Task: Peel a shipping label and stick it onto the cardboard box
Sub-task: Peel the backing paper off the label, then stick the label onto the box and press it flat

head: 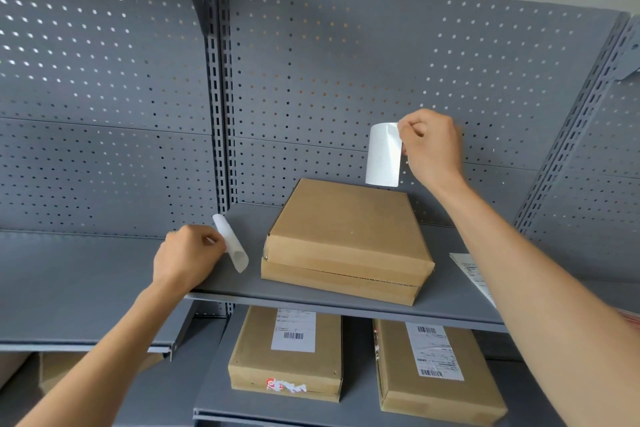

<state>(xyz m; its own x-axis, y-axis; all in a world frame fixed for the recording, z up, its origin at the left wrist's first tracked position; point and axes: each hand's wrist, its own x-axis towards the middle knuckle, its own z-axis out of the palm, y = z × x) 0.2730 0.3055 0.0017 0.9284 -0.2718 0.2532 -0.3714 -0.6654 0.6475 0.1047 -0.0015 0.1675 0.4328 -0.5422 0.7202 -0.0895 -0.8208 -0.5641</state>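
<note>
Grey pegboard shelving (346, 80) fills my view; the cardboard box (346, 239) sits on the shelf (104, 274). My right hand (431, 146) pinches the label (383, 156) above it, my left hand (188, 255) pinches the curled backing (232, 243).

Grey shelf (311, 295) carries cardboard box (346, 239), printed sheet (472, 274)

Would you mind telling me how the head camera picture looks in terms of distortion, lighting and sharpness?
Head view: the wide lens bows the shelf posts and tilts the right one inward; light is soft and even, with only a faint shadow under the cardboard box; daylight glints through the pegboard holes at upper left; the label in the right hand looks sharp, the print on the lower boxes unreadable.
</note>
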